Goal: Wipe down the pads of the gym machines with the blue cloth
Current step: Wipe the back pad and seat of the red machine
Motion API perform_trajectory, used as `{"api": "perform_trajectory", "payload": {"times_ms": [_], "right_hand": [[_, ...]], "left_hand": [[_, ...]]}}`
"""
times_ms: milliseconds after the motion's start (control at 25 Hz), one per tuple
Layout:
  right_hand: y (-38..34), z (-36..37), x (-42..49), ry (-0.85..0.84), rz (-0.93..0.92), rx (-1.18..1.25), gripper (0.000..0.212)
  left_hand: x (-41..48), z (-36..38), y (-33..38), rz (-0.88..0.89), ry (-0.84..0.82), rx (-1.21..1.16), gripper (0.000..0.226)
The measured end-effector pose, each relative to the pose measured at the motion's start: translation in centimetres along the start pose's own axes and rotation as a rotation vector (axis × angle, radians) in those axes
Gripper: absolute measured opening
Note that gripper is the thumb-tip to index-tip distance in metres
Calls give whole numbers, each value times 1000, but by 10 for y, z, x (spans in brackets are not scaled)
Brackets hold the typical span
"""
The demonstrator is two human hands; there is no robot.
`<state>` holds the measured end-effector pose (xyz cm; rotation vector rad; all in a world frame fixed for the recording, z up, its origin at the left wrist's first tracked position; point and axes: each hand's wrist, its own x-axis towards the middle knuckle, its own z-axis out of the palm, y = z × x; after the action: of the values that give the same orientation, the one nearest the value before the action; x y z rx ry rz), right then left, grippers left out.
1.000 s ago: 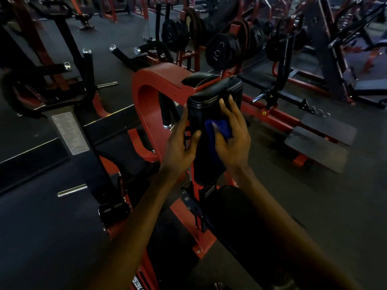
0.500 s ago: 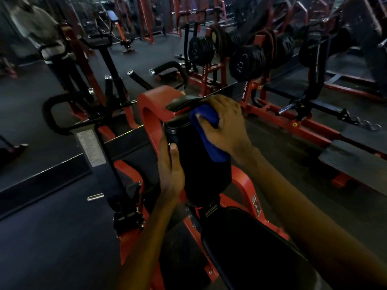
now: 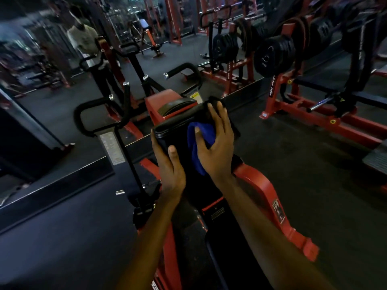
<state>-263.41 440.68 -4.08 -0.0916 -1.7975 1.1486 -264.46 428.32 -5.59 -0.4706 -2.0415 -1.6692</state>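
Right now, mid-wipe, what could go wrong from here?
1. The cloth is bunched under the right hand and covers only a small patch of the pad, so strips may be missed.
2. The left hand grips the pad's left edge, so that edge may go unwiped.
3. The right hand's fingers reach past the cloth over the pad's top, so bare skin may touch it.
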Motion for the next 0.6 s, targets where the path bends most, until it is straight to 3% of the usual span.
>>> {"api": "perform_trajectory", "payload": {"times_ms": [160, 280, 360, 440, 520, 600], "right_hand": [[25, -13, -29, -63, -47, -62, 63], [23, -11, -26, 18, 74, 4, 58], [21, -3, -53, -62, -15, -98, 61], [19, -2, -73, -185, -157, -155, 64], [19, -2, -57, -203, -242, -180, 64], [21, -2, -42, -119, -152, -135, 63]], "left_hand": [[3, -20, 0, -33, -186, 101, 68], [9, -39, 4, -38, -328, 251, 68], [13, -48, 8, -15, -375, 318, 68], [15, -55, 8, 24, -364, 338, 64], [17, -57, 9, 81, -304, 305, 63], [21, -55, 8, 145, -308, 277, 67]]}}
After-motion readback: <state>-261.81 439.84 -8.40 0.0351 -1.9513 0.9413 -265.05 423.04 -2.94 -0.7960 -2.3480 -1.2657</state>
